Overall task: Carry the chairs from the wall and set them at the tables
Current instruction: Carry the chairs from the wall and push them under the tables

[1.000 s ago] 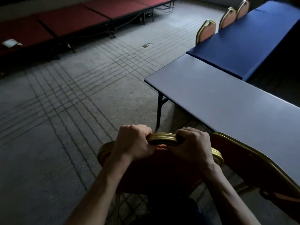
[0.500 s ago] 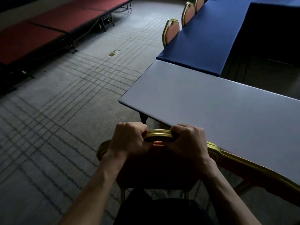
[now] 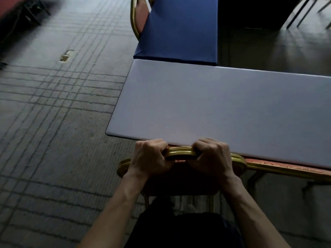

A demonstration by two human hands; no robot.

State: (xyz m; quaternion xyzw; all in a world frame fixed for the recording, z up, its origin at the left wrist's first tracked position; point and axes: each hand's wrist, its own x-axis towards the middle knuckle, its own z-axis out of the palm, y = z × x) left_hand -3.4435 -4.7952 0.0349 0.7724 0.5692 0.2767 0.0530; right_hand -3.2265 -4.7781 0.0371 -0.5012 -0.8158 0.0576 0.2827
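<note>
A red banquet chair with a gold frame (image 3: 180, 153) stands right in front of me, its backrest top at the near edge of the pale grey table (image 3: 223, 108). My left hand (image 3: 149, 157) grips the gold top rail on its left side. My right hand (image 3: 212, 156) grips the same rail on its right side. The seat is hidden under the table edge and my arms. A second gold-framed red chair (image 3: 286, 169) stands beside it on the right, its backrest along the same table edge.
A table with a dark blue cloth (image 3: 179, 29) adjoins the grey table at the far side. Another red chair (image 3: 138, 17) stands at its left edge. Patterned carpet (image 3: 53, 113) spreads to the left. Dark metal legs (image 3: 304, 11) show at the top right.
The chair in my hands has moved forward and right, up to the grey table's near edge. My view has turned to face the table squarely. Both hands kept their grip.
</note>
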